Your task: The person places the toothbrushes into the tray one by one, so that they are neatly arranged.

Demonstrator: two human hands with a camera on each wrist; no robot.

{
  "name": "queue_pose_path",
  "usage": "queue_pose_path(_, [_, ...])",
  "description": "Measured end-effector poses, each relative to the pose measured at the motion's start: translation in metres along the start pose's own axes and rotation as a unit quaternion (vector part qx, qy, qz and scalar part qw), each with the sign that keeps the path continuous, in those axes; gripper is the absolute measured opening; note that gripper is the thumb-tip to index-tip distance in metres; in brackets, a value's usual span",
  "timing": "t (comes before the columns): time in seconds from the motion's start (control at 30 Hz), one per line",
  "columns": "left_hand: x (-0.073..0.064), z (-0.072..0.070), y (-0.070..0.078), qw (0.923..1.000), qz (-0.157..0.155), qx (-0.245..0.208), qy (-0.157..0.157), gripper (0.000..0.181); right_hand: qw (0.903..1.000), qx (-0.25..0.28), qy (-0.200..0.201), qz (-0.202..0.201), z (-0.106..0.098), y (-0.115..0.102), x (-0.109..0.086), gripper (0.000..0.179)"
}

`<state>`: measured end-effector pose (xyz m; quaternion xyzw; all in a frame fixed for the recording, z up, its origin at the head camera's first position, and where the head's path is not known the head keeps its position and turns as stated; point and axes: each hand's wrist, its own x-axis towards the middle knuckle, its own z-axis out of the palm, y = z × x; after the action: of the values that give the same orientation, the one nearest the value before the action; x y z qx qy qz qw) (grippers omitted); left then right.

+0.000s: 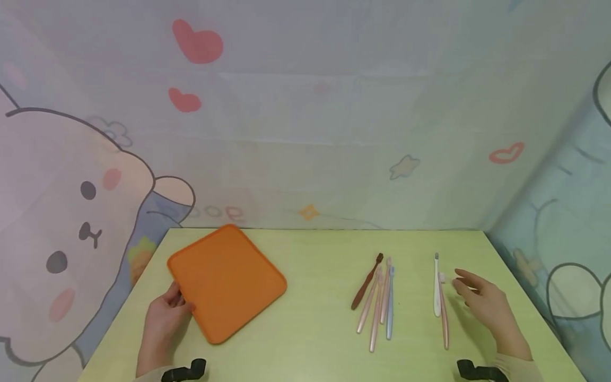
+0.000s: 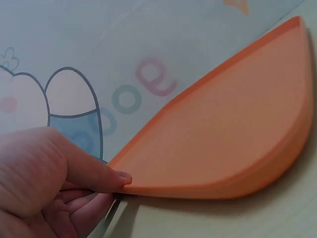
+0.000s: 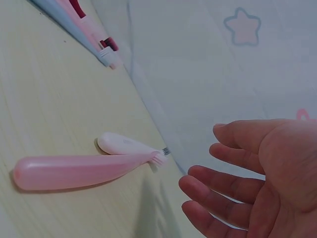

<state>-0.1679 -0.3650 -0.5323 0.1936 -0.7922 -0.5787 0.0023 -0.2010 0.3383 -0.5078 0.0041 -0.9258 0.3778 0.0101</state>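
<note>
An orange square tray (image 1: 226, 284) with rounded corners is at the left of the table. My left hand (image 1: 164, 321) pinches its left edge, thumb on the rim and fingers beneath, as the left wrist view (image 2: 79, 173) shows. That edge is tilted up off the table. My right hand (image 1: 487, 305) hovers at the right with loosely bent, spread fingers and nothing in them. Just left of it lie a white toothbrush (image 1: 436, 292) and a pink toothbrush (image 1: 445, 323), their heads close together.
Right of the table's middle, a loose bunch holds a brown toothbrush (image 1: 366, 282), a blue toothbrush (image 1: 390, 310) and several pink toothbrushes (image 1: 374, 329). A patterned cloth (image 1: 305, 116) hangs behind the pale green table (image 1: 315, 318).
</note>
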Motion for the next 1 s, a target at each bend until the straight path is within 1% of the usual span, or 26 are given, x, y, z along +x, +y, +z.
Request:
queue_pose_path(0.07, [0.001,0.002,0.001,0.9998,0.009,0.003,-0.017,0.080,1.0000,0.000,0.000,0.000,0.000,0.000,0.000,0.061])
queue_pose_path(0.13, [0.002,0.004,0.001,0.9990,0.025,0.014,-0.036,0.080,1.0000,-0.001,0.000,-0.001,0.000,-0.001,-0.001,0.061])
queue_pose_path(0.27, [0.005,0.010,0.003,0.9947,0.065,0.042,-0.069,0.078,1.0000,-0.001,-0.001,-0.002,0.000,-0.002,-0.001,0.060])
queue_pose_path(0.43, [0.010,0.016,0.005,0.9865,0.115,0.067,-0.095,0.073,1.0000,-0.005,-0.002,-0.004,0.000,-0.001,0.000,0.059])
queue_pose_path(0.53, [0.015,0.020,0.008,0.9824,0.134,0.065,-0.113,0.071,1.0000,-0.007,-0.007,-0.002,-0.001,0.003,-0.001,0.059])
queue_pose_path(0.63, [0.019,0.024,0.010,0.9796,0.144,0.072,-0.120,0.068,0.9999,-0.011,-0.010,0.000,-0.002,0.007,-0.002,0.059])
queue_pose_path(0.7, [0.020,0.027,0.011,0.9788,0.148,0.090,-0.110,0.065,0.9998,-0.014,-0.012,0.001,-0.002,0.010,-0.004,0.059])
queue_pose_path(0.87, [0.020,0.032,0.012,0.9736,0.152,0.161,-0.055,0.054,0.9997,-0.004,-0.025,0.006,-0.003,0.016,-0.006,0.057])
queue_pose_path(1.0, [0.020,0.034,0.012,0.9717,0.152,0.179,-0.028,0.049,0.9989,0.017,-0.042,0.011,-0.002,0.018,-0.005,0.055])
